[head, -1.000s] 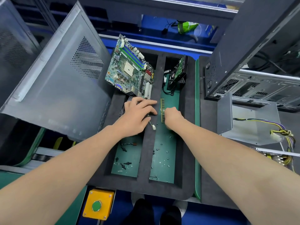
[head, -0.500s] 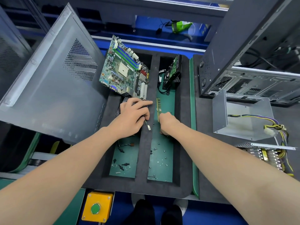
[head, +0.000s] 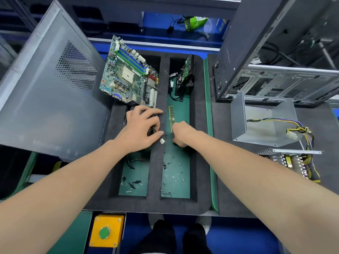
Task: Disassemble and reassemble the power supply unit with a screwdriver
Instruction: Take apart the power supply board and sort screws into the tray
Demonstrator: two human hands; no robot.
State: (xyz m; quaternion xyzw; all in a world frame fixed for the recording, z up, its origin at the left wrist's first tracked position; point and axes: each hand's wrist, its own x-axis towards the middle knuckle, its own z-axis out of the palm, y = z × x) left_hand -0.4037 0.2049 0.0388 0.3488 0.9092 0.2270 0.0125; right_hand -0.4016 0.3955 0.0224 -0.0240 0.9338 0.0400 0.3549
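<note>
Grip left hand (head: 139, 129): fingers spread, resting on black part (head: 131, 108) | right hand (head: 181, 134): curled, hold unclear

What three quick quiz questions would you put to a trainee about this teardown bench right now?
1. True or false: the memory stick lies in the right compartment of the tray.
2. What sits at the far end of the left compartment? A: motherboard; B: hard drive; C: power supply cover.
3. Which hand is down beside the memory stick?

Key: 1 true. 2 A. 3 the right hand.
</note>
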